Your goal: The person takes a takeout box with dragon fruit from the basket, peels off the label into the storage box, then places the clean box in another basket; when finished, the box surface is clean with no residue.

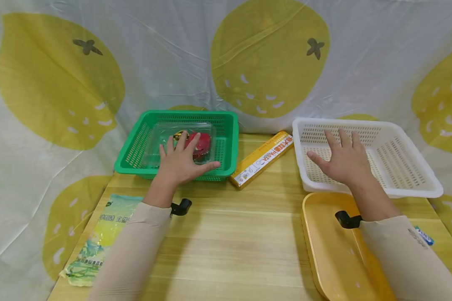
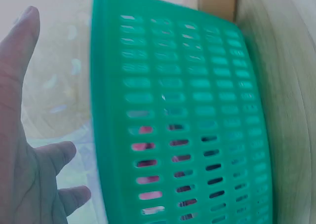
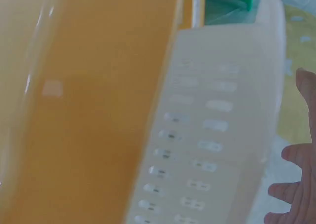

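Observation:
Fingers spread, my left hand (image 1: 178,163) hovers over the near side of a green basket (image 1: 231,146) and holds nothing. Inside that basket lies a clear plastic clamshell box (image 1: 154,144) with something red (image 1: 203,144) and a black-and-yellow label showing; the hand partly covers it. My right hand (image 1: 346,161), also spread and holding nothing, is above a white basket (image 1: 414,163). In the left wrist view the green basket's slotted wall (image 2: 187,115) stands beside the left hand (image 2: 29,150). The right wrist view shows the right hand (image 3: 298,169) past the white basket's rim (image 3: 271,76).
A yellow pasta box (image 1: 261,161) lies slantwise between the baskets. An orange-yellow tray (image 1: 339,251) sits under the right forearm, a small blue-and-white packet (image 1: 425,236) to its right. A green-and-yellow printed bag (image 1: 101,238) lies at left. A lemon-print curtain (image 1: 173,54) hangs behind the table.

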Motion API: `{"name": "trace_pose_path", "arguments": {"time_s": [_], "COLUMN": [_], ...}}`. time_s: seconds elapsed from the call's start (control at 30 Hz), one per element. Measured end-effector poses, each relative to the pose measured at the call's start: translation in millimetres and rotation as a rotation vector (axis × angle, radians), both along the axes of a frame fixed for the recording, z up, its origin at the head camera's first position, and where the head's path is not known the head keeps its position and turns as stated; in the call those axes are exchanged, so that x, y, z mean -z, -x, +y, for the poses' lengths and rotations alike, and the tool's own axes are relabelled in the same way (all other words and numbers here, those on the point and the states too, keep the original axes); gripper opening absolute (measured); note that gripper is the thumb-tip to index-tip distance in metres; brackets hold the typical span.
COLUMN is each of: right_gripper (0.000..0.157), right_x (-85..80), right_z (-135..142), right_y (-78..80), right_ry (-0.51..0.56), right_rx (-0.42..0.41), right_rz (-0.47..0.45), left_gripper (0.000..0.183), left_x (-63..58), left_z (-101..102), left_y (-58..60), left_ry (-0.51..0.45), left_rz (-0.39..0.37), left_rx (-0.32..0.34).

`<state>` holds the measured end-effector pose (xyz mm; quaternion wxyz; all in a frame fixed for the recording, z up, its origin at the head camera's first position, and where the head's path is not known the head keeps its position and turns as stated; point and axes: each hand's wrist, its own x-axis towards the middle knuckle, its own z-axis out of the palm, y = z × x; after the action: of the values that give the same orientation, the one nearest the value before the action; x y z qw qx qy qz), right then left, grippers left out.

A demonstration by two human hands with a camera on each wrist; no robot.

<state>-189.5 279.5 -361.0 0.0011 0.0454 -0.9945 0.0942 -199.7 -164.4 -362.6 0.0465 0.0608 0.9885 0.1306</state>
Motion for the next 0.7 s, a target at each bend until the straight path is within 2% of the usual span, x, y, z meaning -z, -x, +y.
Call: {"name": "trace_pose_path", "arguments": {"time_s": [0.17,0.3,0.4,0.57,0.7], "right_gripper": [0.093,0.089,0.084,0.078,0.073], "right_x": [-11.9,-25.7,-36.3,-46.4,-45.5], "right_z": [-12,-28,-42,-69,-93], "right_y": [-7.6,-14.2,-19.2,-22.2,-19.0], "right_ry": [0.080,0.184,0.238,0.295,0.303], "right_rx": [-0.055,-0.065,-0.072,-0.116,-0.179], "right_rz": [0.026,0.051,0.087,0.159,0.209], "left_gripper": [0.118,0.117,0.117,0.113,0.104], "left_x": [-1.7,-4.6,-6.2,-4.2,4.7], "left_z": [1,1,-1,-6,-10], "left_y": [-14.5,-27.4,-37.3,-51.4,-59.2], "left_ry": [-0.045,-0.080,-0.108,-0.218,-0.352], "left_rz": [0.078,0.150,0.177,0.184,0.239], "left_rx": [-0.019,-0.051,-0.092,-0.210,-0.341]}}
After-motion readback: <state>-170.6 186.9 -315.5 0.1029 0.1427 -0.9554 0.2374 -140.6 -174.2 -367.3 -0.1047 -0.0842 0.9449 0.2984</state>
